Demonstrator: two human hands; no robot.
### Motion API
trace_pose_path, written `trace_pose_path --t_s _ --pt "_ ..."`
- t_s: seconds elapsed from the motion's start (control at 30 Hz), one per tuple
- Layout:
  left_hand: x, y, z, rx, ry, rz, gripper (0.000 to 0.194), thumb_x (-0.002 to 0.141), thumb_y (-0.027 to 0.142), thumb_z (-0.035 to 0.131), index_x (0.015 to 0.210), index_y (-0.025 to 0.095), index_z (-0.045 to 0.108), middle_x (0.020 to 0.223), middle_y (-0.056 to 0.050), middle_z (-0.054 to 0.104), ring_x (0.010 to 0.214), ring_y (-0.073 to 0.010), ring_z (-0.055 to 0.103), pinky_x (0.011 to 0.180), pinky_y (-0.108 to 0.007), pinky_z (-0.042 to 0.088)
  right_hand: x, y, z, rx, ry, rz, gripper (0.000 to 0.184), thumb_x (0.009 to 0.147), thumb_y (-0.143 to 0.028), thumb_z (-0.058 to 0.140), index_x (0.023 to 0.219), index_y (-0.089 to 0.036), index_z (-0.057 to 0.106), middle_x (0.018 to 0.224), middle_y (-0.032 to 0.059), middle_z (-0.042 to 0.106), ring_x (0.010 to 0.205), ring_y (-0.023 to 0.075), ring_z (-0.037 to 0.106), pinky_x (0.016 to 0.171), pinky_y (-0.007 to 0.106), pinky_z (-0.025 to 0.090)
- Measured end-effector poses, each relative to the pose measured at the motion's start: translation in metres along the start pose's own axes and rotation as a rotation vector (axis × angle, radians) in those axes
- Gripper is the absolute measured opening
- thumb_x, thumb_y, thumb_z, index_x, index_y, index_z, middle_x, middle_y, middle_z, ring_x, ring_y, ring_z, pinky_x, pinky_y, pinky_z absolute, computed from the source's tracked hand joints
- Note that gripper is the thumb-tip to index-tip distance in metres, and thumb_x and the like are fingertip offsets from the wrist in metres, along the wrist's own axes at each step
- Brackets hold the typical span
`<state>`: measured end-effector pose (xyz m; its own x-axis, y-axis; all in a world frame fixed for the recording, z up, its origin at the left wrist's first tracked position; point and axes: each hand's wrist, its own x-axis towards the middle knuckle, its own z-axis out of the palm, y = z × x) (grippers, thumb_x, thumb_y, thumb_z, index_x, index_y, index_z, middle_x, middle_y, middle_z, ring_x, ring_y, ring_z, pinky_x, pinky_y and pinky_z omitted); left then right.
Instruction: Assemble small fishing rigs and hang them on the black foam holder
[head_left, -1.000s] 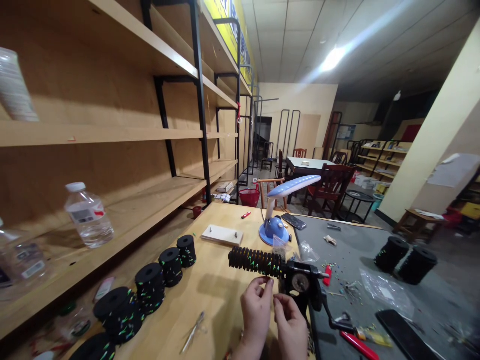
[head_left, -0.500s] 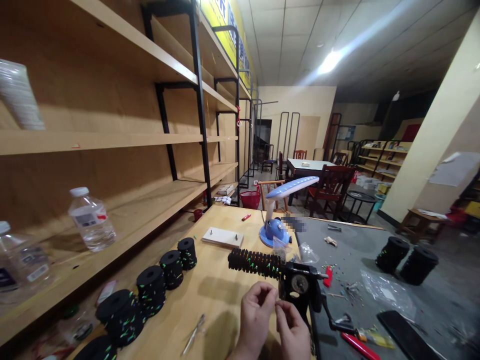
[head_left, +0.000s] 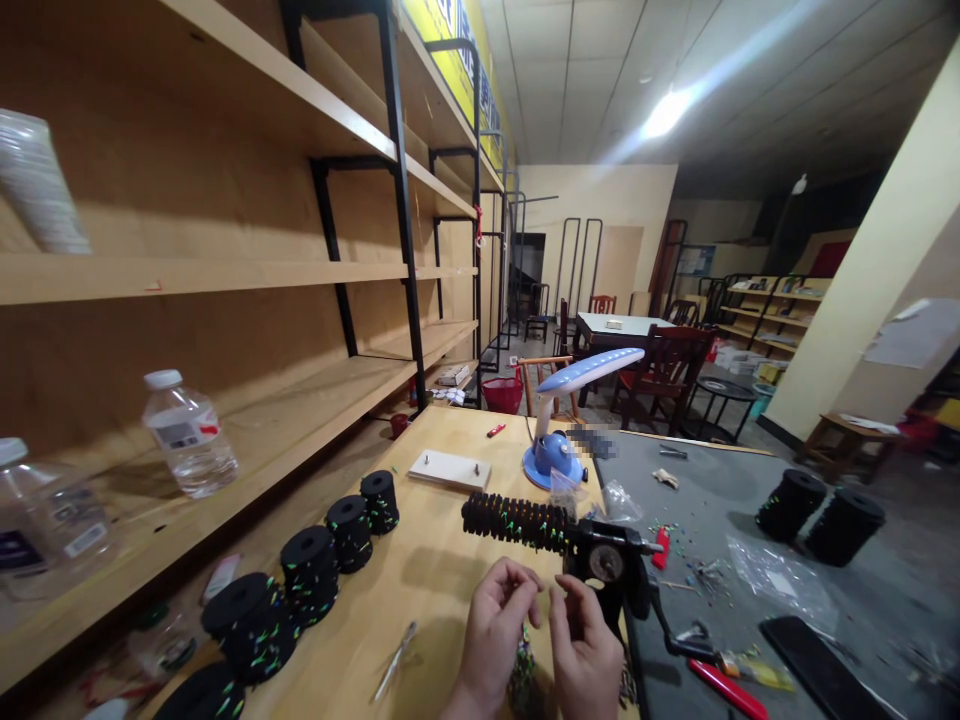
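My left hand (head_left: 495, 622) is closed, thumb and fingertips pinched together; anything held there is too small to make out. Close beside it on the right, my right hand (head_left: 583, 630) has its thumb and index finger curled together, and I cannot see what lies between them. A bundle of dark material with green flecks (head_left: 523, 668) shows below and between the two hands. Just beyond them, a black ridged roll with green and orange flecks (head_left: 516, 522) lies sideways on a black hand-cranked winder (head_left: 606, 562). The winder's crank (head_left: 679, 640) is to the right of my right hand.
Several black flecked spools (head_left: 309, 575) line the table's left side. A white board with two pegs (head_left: 450, 470) and a blue desk lamp (head_left: 553, 460) stand farther back. Metal tweezers (head_left: 394, 660) lie at left front. Two more spools (head_left: 791, 505) and a dark phone-like slab (head_left: 814, 665) are right.
My hands have moved slightly apart at the fingertips, and the left one is a little higher. The flecked bundle between them now shows. The whole view has shifted slightly.
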<state>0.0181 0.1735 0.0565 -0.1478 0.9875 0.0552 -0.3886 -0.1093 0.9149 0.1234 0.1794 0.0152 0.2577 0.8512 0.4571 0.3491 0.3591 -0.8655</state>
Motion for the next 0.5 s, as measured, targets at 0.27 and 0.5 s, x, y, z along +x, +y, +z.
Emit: trace_pose_path --t_s 0.27,0.5 --pt "-0.002 0.008 0.004 -0.088 -0.082 -0.033 0.021 0.068 0.023 0.067 0.061 0.016 0.048 0.068 0.000 0.062 0.043 -0.0042 0.045 0.042 -0.017 0.030 0.002 -0.006 0.000 0.012 -0.060 -0.084 0.043 0.087 -0.042 0.054 0.118 -0.014 0.062 0.061 -0.0001 0.065 0.046 0.0150 0.058 0.048 0.022 0.046" --pt "-0.012 0.026 -0.002 -0.177 -0.194 -0.325 0.038 0.065 0.042 0.075 0.080 0.019 0.049 0.051 0.005 0.058 0.029 -0.0018 0.035 0.032 -0.015 0.009 -0.011 -0.010 -0.013 -0.104 -0.276 -0.314 0.033 0.090 -0.040 0.052 0.067 -0.023 0.069 0.056 0.0008 0.062 0.049 0.0152 0.059 0.050 0.023 0.046"
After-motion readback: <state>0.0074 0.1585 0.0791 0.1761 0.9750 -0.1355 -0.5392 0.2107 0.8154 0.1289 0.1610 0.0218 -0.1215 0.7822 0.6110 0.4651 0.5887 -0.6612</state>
